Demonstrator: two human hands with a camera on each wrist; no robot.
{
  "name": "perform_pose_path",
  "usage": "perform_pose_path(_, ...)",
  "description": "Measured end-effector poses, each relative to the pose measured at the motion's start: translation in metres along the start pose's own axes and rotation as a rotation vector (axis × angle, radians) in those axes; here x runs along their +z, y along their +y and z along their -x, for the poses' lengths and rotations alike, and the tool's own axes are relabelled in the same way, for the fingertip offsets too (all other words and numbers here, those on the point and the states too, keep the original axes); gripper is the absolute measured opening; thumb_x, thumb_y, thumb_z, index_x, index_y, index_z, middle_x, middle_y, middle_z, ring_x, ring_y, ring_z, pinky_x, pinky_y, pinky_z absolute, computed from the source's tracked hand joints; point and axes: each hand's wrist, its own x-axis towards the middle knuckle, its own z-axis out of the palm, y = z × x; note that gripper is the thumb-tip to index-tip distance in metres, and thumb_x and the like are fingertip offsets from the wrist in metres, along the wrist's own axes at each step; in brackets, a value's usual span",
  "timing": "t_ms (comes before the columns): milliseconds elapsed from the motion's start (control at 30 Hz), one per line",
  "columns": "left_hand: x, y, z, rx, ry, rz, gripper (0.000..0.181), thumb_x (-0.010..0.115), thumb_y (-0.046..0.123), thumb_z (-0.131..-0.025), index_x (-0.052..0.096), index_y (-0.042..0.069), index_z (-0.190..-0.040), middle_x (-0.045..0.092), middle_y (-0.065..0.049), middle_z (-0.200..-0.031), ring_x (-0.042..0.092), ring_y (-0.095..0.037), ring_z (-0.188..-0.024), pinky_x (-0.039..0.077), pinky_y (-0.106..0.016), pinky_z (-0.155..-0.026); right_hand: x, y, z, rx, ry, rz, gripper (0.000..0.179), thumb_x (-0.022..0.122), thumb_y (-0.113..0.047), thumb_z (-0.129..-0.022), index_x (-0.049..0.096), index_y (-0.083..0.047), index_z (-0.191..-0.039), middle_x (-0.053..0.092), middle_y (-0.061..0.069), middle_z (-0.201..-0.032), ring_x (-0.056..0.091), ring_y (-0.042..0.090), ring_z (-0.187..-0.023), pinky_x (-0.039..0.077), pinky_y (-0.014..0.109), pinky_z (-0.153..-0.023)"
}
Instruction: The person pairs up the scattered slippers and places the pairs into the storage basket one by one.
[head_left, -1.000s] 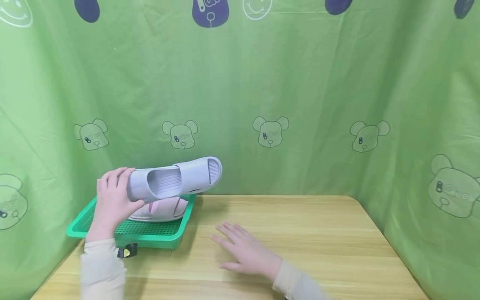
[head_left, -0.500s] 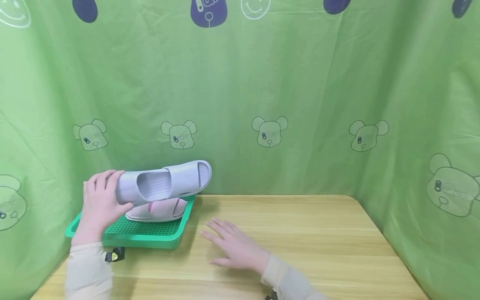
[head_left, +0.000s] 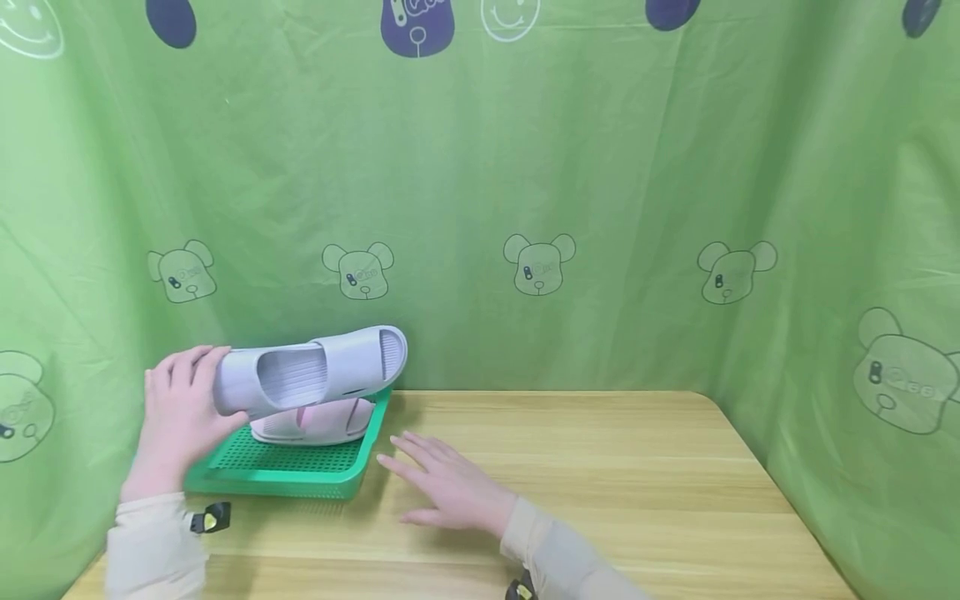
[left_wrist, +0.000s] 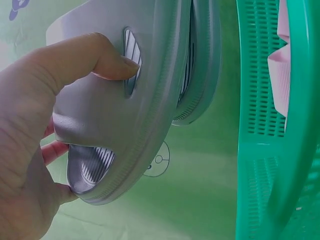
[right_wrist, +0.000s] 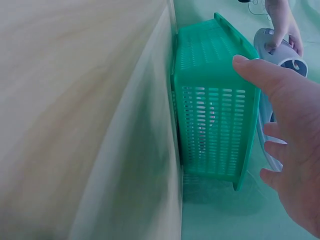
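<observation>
My left hand [head_left: 178,404] grips a pair of lavender-grey slippers [head_left: 356,360] by one end, above the green basket [head_left: 281,485]. They lie nested together, open toe pointing right in the head view. In the left wrist view the thumb presses the strap of the nearer slipper [left_wrist: 100,112], and the fingers reach inside and around it. Pale pink slippers [head_left: 326,423] sit in the basket, partly hidden under the held pair. My right hand [head_left: 456,490], fingers spread and holding nothing, hovers over the table just right of the basket.
The basket stands at the left rear of the wooden table [head_left: 600,467]. A green curtain [head_left: 480,183] with printed bear heads encloses the back and both sides. Small black devices show at both wrists.
The left hand has carried the grey slippers leftward and slightly down over the basket. My right hand has shifted left, closer to the basket, with its fingers still spread.
</observation>
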Motion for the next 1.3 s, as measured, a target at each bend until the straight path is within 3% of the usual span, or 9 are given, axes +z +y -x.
perform_pose_path(633, -0.011, -0.014, 0.003, 0.025, -0.012, -0.054, 0.093, 0.089, 0.018, -0.047, 0.05, 0.0, -0.129, 0.047, -0.03, -0.128, 0.034, -0.051, -0.118, 0.025, -0.072, -0.096, 0.003, -0.008, -0.026, -0.04, -0.044, 0.051, 0.087, 0.053, -0.062, -0.09, 0.008, -0.031, -0.157, 0.011, 0.011, -0.165, 0.015, 0.028, -0.152, 0.027, 0.05, -0.119)
perform_pose_path(1000, -0.021, -0.026, 0.003, 0.057, -0.065, -0.117, 0.098, 0.09, 0.019, -0.045, 0.047, 0.0, -0.131, 0.045, -0.031, -0.129, 0.033, -0.054, -0.116, 0.025, -0.073, -0.096, 0.0, -0.01, -0.032, -0.043, -0.101, 0.049, 0.087, 0.05, -0.065, -0.09, 0.002, -0.035, -0.156, 0.002, 0.007, -0.165, 0.015, 0.027, -0.152, 0.024, 0.051, -0.12)
perform_pose_path(1300, -0.031, -0.029, 0.002, 0.076, -0.121, -0.145, 0.099, 0.091, 0.02, -0.045, 0.047, -0.001, -0.131, 0.044, -0.031, -0.131, 0.033, -0.055, -0.118, 0.023, -0.075, -0.099, -0.008, -0.009, -0.035, -0.031, -0.146, 0.016, 0.083, 0.048, -0.067, -0.089, 0.008, -0.037, -0.156, 0.008, 0.005, -0.165, 0.016, 0.025, -0.152, 0.021, 0.052, -0.121)
